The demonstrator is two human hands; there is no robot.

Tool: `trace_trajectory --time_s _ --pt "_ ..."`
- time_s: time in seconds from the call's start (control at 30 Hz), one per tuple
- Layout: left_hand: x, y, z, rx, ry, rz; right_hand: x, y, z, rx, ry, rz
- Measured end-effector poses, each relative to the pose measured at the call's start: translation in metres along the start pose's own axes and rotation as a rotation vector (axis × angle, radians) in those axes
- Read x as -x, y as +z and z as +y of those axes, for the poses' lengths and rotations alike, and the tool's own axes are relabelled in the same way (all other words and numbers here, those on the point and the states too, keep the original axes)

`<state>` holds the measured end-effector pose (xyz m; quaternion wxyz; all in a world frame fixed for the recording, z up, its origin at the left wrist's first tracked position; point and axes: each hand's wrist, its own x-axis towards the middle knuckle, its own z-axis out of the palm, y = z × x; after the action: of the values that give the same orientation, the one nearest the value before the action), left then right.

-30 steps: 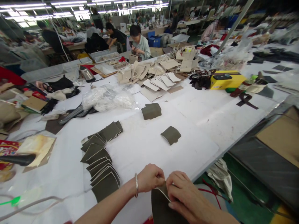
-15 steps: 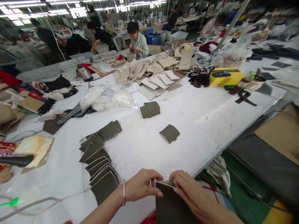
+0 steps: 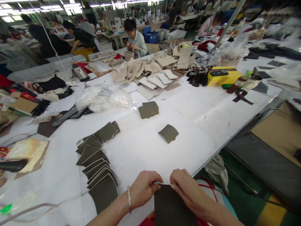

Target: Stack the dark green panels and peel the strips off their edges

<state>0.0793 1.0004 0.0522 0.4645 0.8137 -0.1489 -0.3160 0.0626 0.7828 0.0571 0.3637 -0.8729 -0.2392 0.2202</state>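
Note:
A dark olive panel [image 3: 172,205], which looks like leather with a pale edge, hangs at the table's near edge between my hands. My left hand [image 3: 147,188], with a bangle on its wrist, pinches the panel's top left corner between thumb and fingers. The top right corner is gripped by my right hand [image 3: 185,188], its fingers curled over the edge. To the left of my hands lies a fanned row of similar olive pieces [image 3: 103,191]. One small olive piece [image 3: 168,133] rests alone beyond my hands, and a small stack of olive pieces [image 3: 148,110] sits farther back.
Clear plastic bags [image 3: 103,97] and beige pieces [image 3: 155,80] lie across the white table [image 3: 197,150]. A yellow box [image 3: 223,76] stands at the back right. At far left is a black handle [image 3: 14,165]. Across the table a person [image 3: 136,40] works; others are behind.
My left thumb and fingers have closed on the panel's left corner. The panel's top edges, apart before, are now together. The view has shifted slightly.

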Motion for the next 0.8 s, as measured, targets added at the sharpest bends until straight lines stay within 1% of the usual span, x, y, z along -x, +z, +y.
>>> trace_trajectory --time_s 0.13,0.23,0.33,0.4,0.5,0.57,0.67,0.8 --pt "-0.006 0.008 -0.002 0.059 -0.017 0.029 0.001 0.0 0.002 -0.008 0.011 0.006" --pt "-0.011 0.012 -0.003 0.114 -0.035 0.025 0.003 -0.001 0.003 -0.012 0.011 0.006" --pt "-0.013 0.012 0.001 0.108 -0.006 0.017 0.005 -0.002 0.004 0.001 0.013 0.015" --pt "-0.013 0.011 0.006 0.063 0.035 0.012 0.006 -0.003 0.004 0.028 0.013 0.022" --pt "-0.011 0.013 0.008 -0.069 0.1 0.0 0.005 0.0 0.004 0.102 0.001 0.033" --pt "-0.011 0.019 0.002 -0.16 0.128 0.005 0.004 0.006 0.008 0.166 -0.025 0.045" --pt "-0.015 0.034 -0.015 -0.276 0.157 0.017 0.001 0.02 0.02 0.277 -0.093 0.072" --pt "-0.022 0.053 -0.042 -0.321 0.131 -0.037 -0.001 0.044 0.042 0.392 -0.208 0.118"
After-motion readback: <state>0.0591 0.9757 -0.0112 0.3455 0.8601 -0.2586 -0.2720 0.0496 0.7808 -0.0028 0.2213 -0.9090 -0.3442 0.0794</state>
